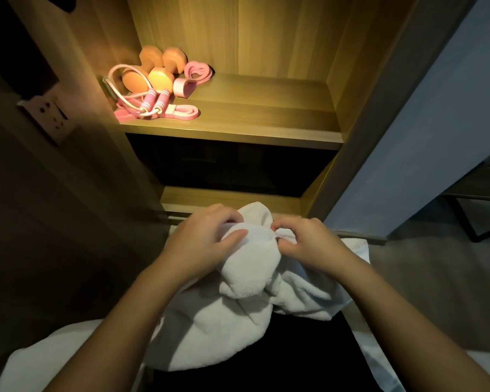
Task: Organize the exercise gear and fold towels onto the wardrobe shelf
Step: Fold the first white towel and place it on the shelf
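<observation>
I hold a bunched white towel (246, 281) in front of me, my left hand (201, 239) gripping its near left fold and my right hand (306, 244) pinching an edge. On the far lit shelf (266, 120), at its left, lie orange dumbbells (159, 69), a pink jump rope (142, 97) and pink bands (197, 71).

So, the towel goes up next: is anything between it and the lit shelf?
Nothing visible. Left hand and right hand grip the towel below the shelf; the exercise gear lies only at its left end.
</observation>
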Motion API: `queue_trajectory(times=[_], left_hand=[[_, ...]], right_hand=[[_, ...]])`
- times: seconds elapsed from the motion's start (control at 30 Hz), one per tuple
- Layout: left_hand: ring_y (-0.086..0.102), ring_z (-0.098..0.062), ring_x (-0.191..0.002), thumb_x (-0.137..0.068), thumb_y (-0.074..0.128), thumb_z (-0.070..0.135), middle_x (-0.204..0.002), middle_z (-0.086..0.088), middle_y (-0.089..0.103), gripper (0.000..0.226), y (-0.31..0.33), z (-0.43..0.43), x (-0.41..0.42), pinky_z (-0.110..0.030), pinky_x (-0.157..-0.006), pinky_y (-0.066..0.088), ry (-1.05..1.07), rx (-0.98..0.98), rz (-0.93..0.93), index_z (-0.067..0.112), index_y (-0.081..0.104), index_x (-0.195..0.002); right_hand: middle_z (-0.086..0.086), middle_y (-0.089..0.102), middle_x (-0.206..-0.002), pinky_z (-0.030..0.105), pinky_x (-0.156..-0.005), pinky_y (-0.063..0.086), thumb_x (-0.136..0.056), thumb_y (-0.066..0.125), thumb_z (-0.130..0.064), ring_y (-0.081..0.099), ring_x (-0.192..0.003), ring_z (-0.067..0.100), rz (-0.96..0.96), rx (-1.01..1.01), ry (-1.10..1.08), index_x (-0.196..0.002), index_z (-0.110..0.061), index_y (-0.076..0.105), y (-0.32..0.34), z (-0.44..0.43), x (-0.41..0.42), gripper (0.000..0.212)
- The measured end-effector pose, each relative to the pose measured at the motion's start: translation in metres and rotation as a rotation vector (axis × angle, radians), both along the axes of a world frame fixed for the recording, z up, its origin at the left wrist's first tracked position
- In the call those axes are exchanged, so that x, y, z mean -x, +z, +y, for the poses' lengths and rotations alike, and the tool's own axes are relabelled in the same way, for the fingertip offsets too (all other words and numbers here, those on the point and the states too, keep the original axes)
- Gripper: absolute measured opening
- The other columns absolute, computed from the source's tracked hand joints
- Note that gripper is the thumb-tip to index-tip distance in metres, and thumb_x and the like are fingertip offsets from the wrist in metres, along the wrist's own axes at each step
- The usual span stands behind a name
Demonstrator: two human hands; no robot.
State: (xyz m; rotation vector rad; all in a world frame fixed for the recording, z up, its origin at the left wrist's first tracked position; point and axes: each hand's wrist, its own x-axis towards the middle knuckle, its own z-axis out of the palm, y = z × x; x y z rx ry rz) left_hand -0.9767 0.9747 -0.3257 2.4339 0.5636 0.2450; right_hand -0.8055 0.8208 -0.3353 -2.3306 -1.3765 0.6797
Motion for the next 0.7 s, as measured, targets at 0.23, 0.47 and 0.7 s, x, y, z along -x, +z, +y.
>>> queue_trajectory(times=[0.23,0.47,0.7], left_hand=[[0.058,0.002,-0.102,-0.088,0.06,0.047,-0.111,0.022,0.06,0.029,-0.012,0.017,0.049,-0.021,-0.077,0.049,0.201,0.391,-0.044,0.044,0.051,-0.115],[0.054,-0.03,-0.07,-0.1,0.047,0.016,-0.075,-0.016,0.055,0.024,0.004,0.0,0.03,-0.035,-0.062,0.04,0.268,0.305,-0.277,-0.002,0.057,-0.088],[0.059,-0.012,-0.074,-0.096,0.047,0.039,-0.081,0.006,0.063,0.019,0.037,-0.007,0.019,-0.036,-0.065,0.051,-0.059,0.009,-0.111,0.027,0.061,-0.099]], right_hand=[[-0.011,0.065,-0.09,0.031,-0.063,0.047,-0.09,0.055,-0.035,0.056,-0.074,0.01,-0.005,-0.023,-0.122,-0.113,-0.037,0.06,-0.017,-0.008,-0.013,0.024],[-0.009,0.069,-0.103,0.041,-0.078,0.056,-0.093,0.053,-0.037,0.062,-0.088,0.015,-0.003,-0.019,-0.129,-0.114,-0.037,0.061,-0.015,-0.014,-0.021,0.022],[-0.005,0.069,-0.106,0.038,-0.079,0.054,-0.093,0.053,-0.031,0.061,-0.092,0.02,-0.052,-0.017,-0.162,-0.109,-0.032,0.06,-0.011,-0.015,-0.021,0.018]])
